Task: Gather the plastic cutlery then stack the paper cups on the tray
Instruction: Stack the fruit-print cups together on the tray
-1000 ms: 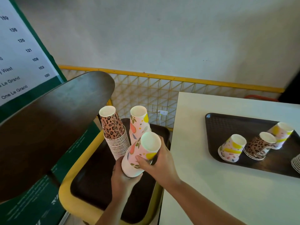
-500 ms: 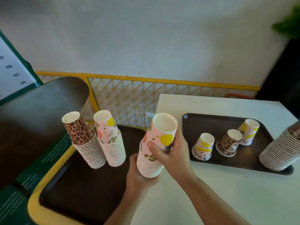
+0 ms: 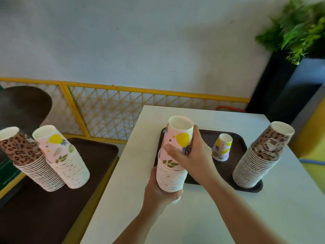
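Two bare hands and forearms, nothing worn.

The left hand [image 3: 159, 194] shows no ring, no glove, no band at the wrist, and its forearm runs down to the bottom edge uncovered. The right hand [image 3: 195, 156] is the same: plain fingers, short trimmed thumbnail catching the light, no jewellery, no watch. Its forearm comes in long and slim from the lower right corner, and no sleeve, cuff or strap shows anywhere along it. No marks or tattoos on either arm.
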Tool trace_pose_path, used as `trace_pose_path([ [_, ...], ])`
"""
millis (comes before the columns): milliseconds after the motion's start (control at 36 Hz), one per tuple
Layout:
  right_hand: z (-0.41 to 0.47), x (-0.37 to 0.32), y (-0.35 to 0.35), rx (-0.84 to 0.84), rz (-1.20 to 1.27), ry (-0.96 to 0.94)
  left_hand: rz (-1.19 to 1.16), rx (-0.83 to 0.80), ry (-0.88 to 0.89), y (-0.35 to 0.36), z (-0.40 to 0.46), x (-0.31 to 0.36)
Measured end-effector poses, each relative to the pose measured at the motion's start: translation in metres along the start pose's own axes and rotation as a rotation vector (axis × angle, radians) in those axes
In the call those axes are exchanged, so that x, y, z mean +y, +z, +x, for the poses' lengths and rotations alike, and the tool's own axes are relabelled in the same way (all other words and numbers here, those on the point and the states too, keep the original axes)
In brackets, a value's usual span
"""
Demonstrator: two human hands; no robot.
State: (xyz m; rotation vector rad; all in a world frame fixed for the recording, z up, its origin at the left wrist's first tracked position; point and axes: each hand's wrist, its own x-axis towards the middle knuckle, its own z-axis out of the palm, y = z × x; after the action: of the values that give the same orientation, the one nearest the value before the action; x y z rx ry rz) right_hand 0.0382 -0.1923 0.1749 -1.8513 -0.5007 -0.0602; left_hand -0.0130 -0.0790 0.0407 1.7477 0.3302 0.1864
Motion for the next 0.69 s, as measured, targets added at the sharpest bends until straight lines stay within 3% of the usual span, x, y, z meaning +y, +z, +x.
trace_pose_path([
  [306,0.017,0.012,-0.034,-0.067,-0.036,0.02,0.06,-0.003,-0.041,0.015,0.005,0.002],
  [694,0.041,0.012,-0.023,0.013,-0.048,-0.035,0.117,-0.01,-0.045,-0.004,0.028,-0.007],
])
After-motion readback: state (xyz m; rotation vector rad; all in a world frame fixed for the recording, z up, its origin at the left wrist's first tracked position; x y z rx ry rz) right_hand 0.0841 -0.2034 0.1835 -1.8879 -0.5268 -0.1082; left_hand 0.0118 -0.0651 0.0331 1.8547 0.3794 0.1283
